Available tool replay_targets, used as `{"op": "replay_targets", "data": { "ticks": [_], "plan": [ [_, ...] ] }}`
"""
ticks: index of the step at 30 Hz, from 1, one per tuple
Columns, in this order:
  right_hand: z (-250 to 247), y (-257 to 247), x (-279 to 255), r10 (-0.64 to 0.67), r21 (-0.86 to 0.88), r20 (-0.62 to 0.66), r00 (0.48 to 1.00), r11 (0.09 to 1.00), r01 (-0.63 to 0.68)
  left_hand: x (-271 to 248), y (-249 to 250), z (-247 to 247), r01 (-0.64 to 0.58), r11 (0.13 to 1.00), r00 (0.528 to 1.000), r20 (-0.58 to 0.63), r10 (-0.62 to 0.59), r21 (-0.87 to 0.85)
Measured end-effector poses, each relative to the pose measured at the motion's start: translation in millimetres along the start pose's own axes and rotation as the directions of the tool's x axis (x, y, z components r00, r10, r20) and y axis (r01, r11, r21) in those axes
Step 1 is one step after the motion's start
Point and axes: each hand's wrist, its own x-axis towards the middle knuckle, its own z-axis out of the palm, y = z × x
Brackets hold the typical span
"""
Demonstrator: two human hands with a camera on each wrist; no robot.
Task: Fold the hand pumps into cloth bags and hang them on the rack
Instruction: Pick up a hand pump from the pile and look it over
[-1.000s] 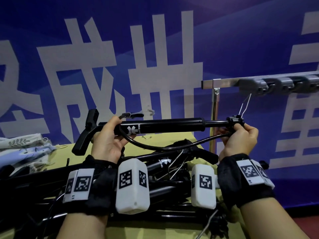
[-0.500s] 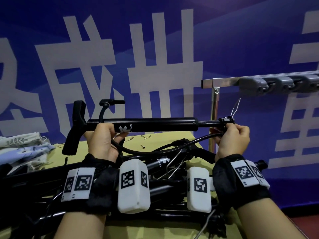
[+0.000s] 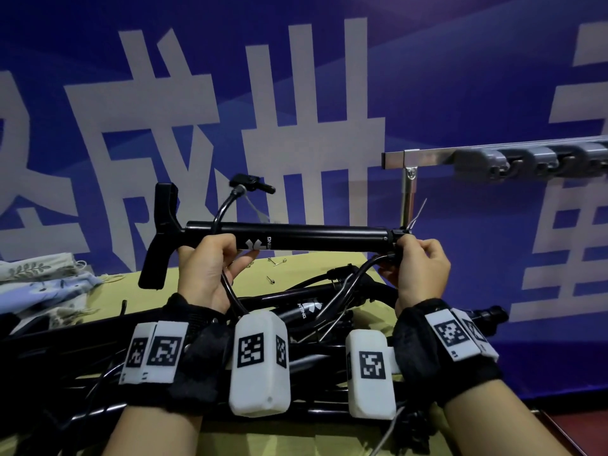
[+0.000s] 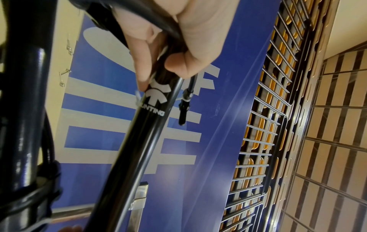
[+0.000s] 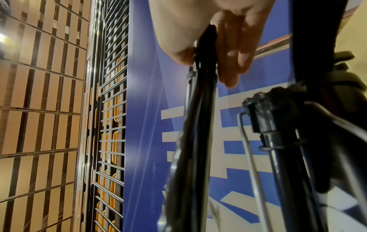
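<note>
1. Fingers (image 3: 214, 245) of the left hand (image 3: 205, 273) curl round the pump (image 3: 316, 236) barrel, just beside its white logo; the left wrist view shows thumb on one side, fingertips on the other, firmly wrapped.
2. Right hand (image 3: 418, 271) grips the far end of the pump, fingers curled tight over the base fitting, where a thin wire foot (image 3: 417, 213) sticks up past the knuckles.
3. Between the two hands the pump lies level in the air, above the table (image 3: 296, 274), T-handle (image 3: 161, 235) at its left end pointing down-left.
4. Black hose (image 3: 223, 209) loops up from the pump near the left hand, its nozzle (image 3: 251, 183) poking out above the barrel; another stretch of hose runs under the left palm.
5. Below the pump, a pile of more black pumps (image 3: 309, 307) sprawls on the yellow table, hoses and wire feet tangled.
6. Left of the pump, cloth bags (image 3: 42, 281) with leaf prints lie heaped on the table edge.
7. Right of the pump and higher, the metal rack (image 3: 427, 156) stands with grey hooks (image 3: 480, 162) along its bar.
8. Behind the pump, small metal needles (image 3: 276, 261) lie loose on the table, and a blue banner (image 3: 427, 77) with big white characters fills the background.
</note>
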Motion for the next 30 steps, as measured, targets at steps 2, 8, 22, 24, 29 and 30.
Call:
{"op": "replay_targets", "data": {
  "ticks": [2,8,22,24,29,30],
  "plan": [
    [0,0,-1,0.019,-0.021,0.019,1.000,1.000,-0.018,0,-2,1,-0.006,1.000,1.000,-0.003,0.006,0.008],
    [0,-8,-2,0.165,0.058,0.114,0.980,0.983,-0.172,-6,0,5,0.051,0.998,0.999,0.018,-0.051,0.032],
    [-14,-17,10,0.299,0.240,0.128,0.945,0.916,-0.322,-16,7,5,0.252,0.959,0.938,0.212,-0.274,0.127],
    [-18,-14,14,0.332,0.225,0.089,0.939,0.912,-0.344,-18,12,3,0.267,0.944,0.924,0.226,-0.307,0.194],
    [-19,-13,11,0.348,0.262,-0.007,0.937,0.905,-0.334,-15,26,-5,0.171,0.907,0.949,0.184,-0.257,0.385],
    [-18,-14,10,0.339,0.267,-0.021,0.940,0.908,-0.322,-14,27,-6,0.131,0.916,0.961,0.177,-0.211,0.379]
  ]
}}
